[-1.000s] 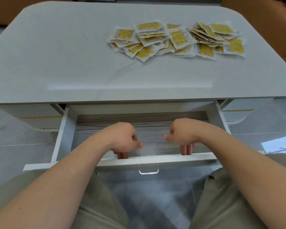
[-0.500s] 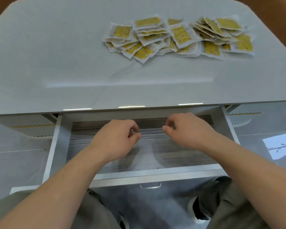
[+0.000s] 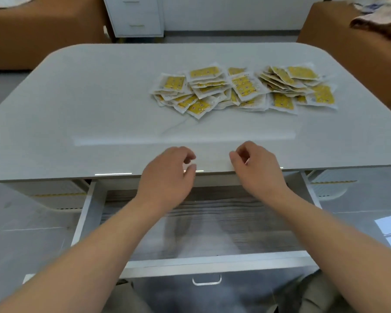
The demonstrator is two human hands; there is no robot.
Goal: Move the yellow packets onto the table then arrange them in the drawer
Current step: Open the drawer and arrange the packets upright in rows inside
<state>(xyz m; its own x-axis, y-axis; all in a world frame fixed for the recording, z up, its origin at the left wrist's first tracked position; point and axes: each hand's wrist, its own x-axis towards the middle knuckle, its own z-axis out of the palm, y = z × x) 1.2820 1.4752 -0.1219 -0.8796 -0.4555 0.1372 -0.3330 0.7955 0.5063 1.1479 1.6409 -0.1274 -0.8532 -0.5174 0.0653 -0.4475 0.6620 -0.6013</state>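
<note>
A heap of several yellow packets (image 3: pixel 242 89) lies on the far right part of the white table (image 3: pixel 99 105). Below the table's near edge, the white drawer (image 3: pixel 215 260) is pulled out, and its grey wood-grain floor holds no packets. My left hand (image 3: pixel 167 177) and my right hand (image 3: pixel 257 172) hover side by side over the table's front edge, above the back of the drawer. Both hands hold nothing, with fingers loosely curled and apart. The packets lie well beyond both hands.
A metal handle (image 3: pixel 207 281) hangs on the drawer front near my knees. Brown sofas (image 3: pixel 43 35) stand beyond the table at left and right, and a white cabinet (image 3: pixel 136 16) stands at the back. The floor is glossy grey.
Both hands rose from the drawer's front, moved over its back, and now sit above the table's near edge. The view tilted up, showing the room behind.
</note>
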